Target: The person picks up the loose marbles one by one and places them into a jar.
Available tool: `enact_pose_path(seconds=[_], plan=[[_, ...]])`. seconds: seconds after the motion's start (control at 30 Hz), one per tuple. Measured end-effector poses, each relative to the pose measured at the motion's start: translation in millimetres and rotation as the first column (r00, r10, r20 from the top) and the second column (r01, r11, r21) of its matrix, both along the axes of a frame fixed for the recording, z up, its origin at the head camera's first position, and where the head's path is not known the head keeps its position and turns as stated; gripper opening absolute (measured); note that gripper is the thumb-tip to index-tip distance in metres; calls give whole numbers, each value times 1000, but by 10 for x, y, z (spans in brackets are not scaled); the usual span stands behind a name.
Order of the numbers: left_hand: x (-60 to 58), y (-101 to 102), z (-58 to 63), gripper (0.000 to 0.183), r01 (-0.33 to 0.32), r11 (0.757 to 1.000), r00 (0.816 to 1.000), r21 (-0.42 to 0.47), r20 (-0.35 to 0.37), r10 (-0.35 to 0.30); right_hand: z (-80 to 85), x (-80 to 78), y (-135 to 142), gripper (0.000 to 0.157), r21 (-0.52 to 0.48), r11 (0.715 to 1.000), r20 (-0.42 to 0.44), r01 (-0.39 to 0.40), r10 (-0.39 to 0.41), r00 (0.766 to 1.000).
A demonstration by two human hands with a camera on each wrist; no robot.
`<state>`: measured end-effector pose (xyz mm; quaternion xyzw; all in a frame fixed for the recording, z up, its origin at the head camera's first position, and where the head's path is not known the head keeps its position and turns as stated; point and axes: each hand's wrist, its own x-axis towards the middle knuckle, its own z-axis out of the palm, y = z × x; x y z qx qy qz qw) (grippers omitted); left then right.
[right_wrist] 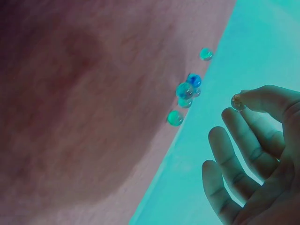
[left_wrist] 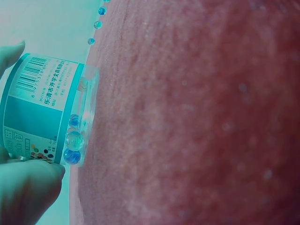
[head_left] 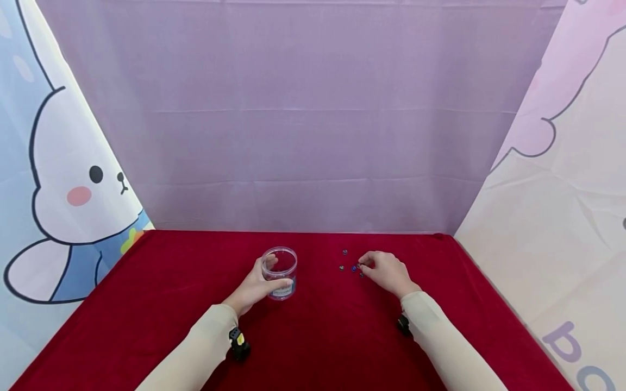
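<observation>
My left hand (head_left: 256,282) grips a clear plastic jar (head_left: 280,271) around its side, the open mouth upward. In the left wrist view, the label on the jar (left_wrist: 40,93) shows a barcode, and a few marbles (left_wrist: 74,140) lie at its bottom. Between thumb and fingertips my right hand (head_left: 386,270) pinches one glass marble (right_wrist: 237,101) with an orange-brown core, held above the cloth. Several blue and green marbles (right_wrist: 175,118) lie on the cloth beside that hand, including a blue marble (head_left: 354,268) and a separate marble (head_left: 344,252) farther back.
A red velvety cloth (head_left: 313,336) covers the table. Behind it hangs a lilac curtain (head_left: 303,119). Printed cartoon panels stand on the left (head_left: 83,217) and right (head_left: 548,228).
</observation>
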<state>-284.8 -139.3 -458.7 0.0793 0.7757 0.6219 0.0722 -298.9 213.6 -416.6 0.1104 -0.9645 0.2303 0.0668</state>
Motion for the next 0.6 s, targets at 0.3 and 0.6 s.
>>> enact_pose_path(seconds=[0.3,0.6], plan=[[0,6,-9,99,2,1000,1000,5,5,-2,40,18,-146,19,-8,999,-26,-34,34,999],[0,-1,-7,98,7,1000,1000,1,3,-7,94,38,-330,15,-35,997,-72,-67,64,995]])
